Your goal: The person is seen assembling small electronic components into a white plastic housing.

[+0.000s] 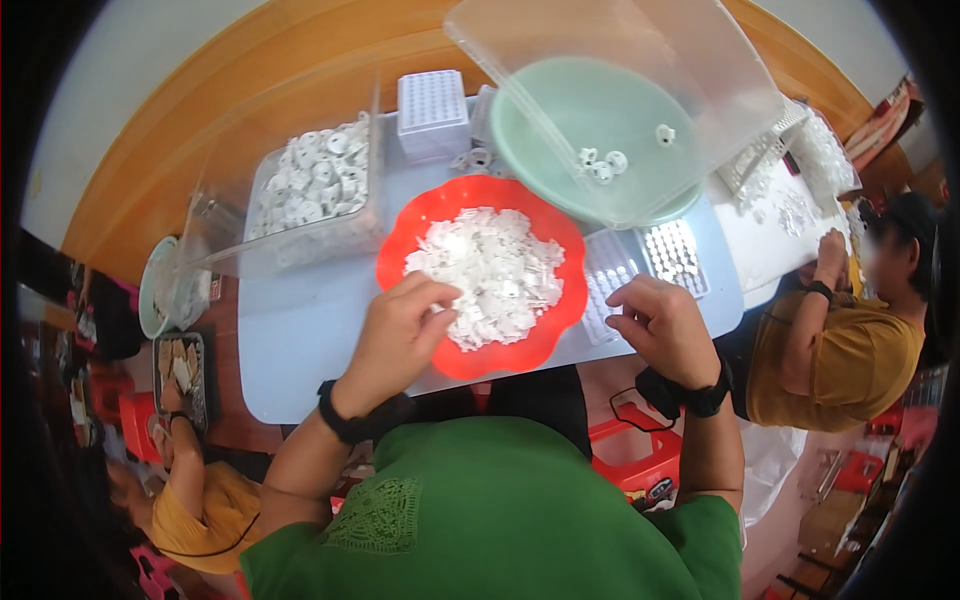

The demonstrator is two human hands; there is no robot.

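Observation:
A red scalloped bowl [400,235] stands in front of me, heaped with small white plastic pieces [490,270]. My left hand [395,330] is at the bowl's near left rim, with thumb and forefinger drawn together over the pieces. Whatever lies between those fingertips is too small to make out. To the right, my right hand [665,325] is closed in a loose pinch beside a white tray [603,275] with rows of compartments. Anything in its fingertips cannot be made out. Another tray [672,255], filled with rows of small white parts, lies just beyond that hand.
A clear bin [290,240] holds round white parts [315,175] at left. Stacked white trays [433,110] stand at the back. A clear lid or box [640,60] leans over a green basin [540,120]. Co-workers sit right [850,340] and lower left [205,505].

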